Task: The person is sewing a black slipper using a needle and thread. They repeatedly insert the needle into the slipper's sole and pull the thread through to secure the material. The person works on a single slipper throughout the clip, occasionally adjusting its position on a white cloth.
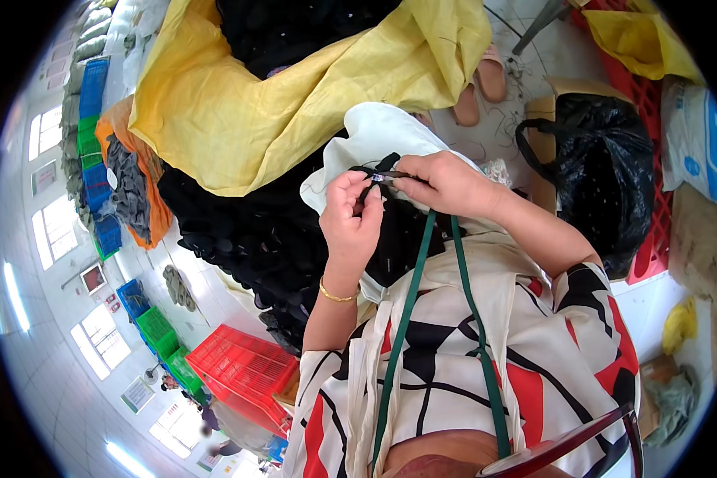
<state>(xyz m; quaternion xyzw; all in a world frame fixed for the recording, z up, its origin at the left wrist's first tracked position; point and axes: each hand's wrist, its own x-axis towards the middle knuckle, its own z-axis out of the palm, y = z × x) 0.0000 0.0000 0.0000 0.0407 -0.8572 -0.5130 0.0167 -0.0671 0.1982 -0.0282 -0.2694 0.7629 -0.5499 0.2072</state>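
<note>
In front of my chest, my left hand pinches a small black cloth piece with a tiny pale patch on it. My right hand is closed round a slim dark tool, whose tip meets the cloth by my left fingertips. Its kind is mostly hidden by my fingers. More black cloth hangs below my hands, over a white cloth on my lap. To the left lies a large heap of black cloth pieces.
A big yellow sack full of black pieces stands ahead. Red crates are at the lower left, and an orange sack sits farther left. On the right are a black plastic bag in a carton and a pair of pink slippers.
</note>
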